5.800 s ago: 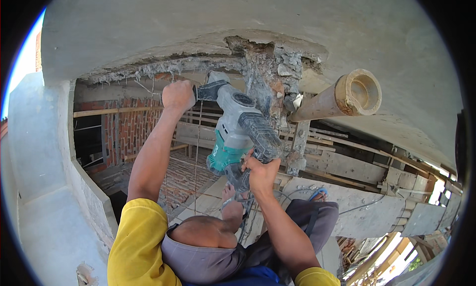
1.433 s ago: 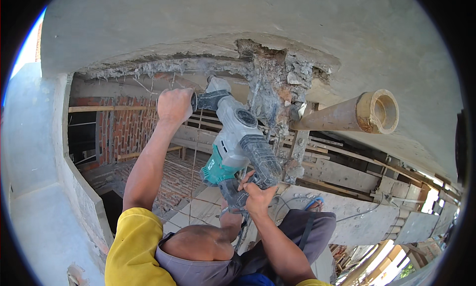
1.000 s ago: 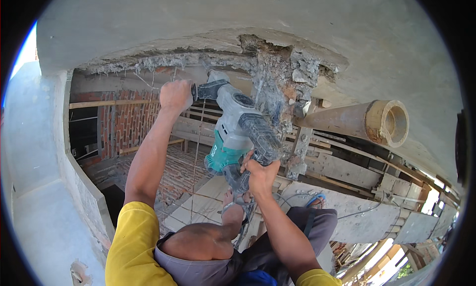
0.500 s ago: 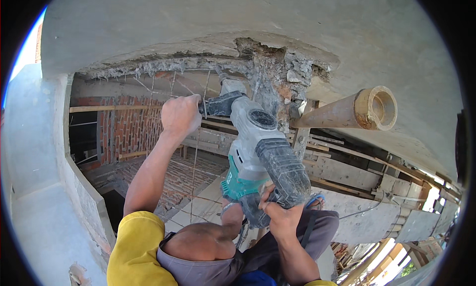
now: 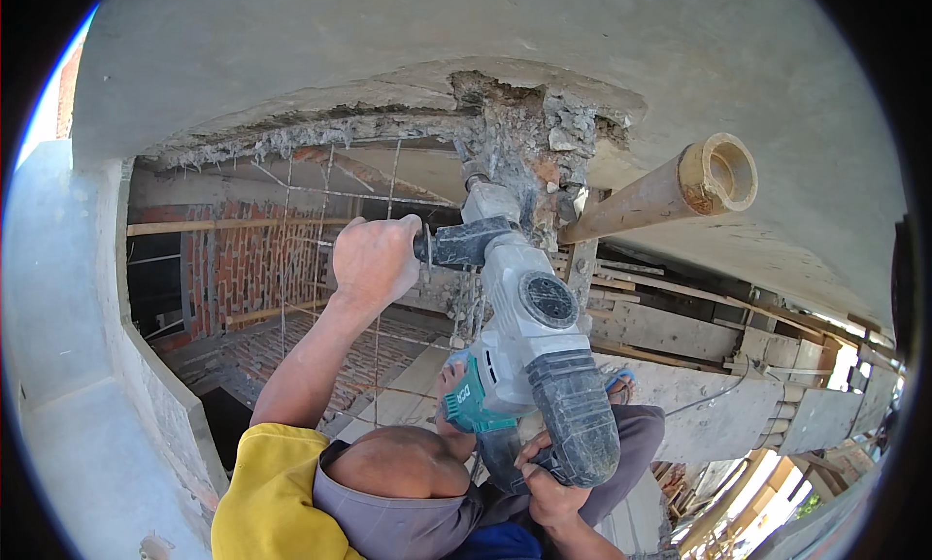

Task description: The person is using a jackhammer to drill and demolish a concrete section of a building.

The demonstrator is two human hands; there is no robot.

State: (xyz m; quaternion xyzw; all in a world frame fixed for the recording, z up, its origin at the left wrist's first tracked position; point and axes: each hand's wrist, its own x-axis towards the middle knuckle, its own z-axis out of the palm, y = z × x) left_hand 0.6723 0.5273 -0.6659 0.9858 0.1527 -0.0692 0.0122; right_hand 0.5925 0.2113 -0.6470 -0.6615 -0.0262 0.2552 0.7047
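In the head view, the demolition hammer (image 5: 505, 274) sits farther right and nearer than half a second ago, its nose (image 5: 488, 203) beside the broken concrete column (image 5: 519, 143), apparently at a fresh spot. The left hand (image 5: 377, 259) clamps its fingers round the side handle (image 5: 464, 242); the right hand's (image 5: 555, 490) wrap the rear handle (image 5: 503, 453).

Under my right fingers (image 5: 533, 450) the power tool (image 5: 529, 332) is dusty, scuffed matt plastic, its black rear housing ribbed; toward one I face rough, crumbled concrete (image 5: 524, 123), at two a dull, scuffed tan pipe (image 5: 636, 204), at nine coarse red brick (image 5: 254, 254); my yellow sleeve (image 5: 267, 492) at seven is matt cloth
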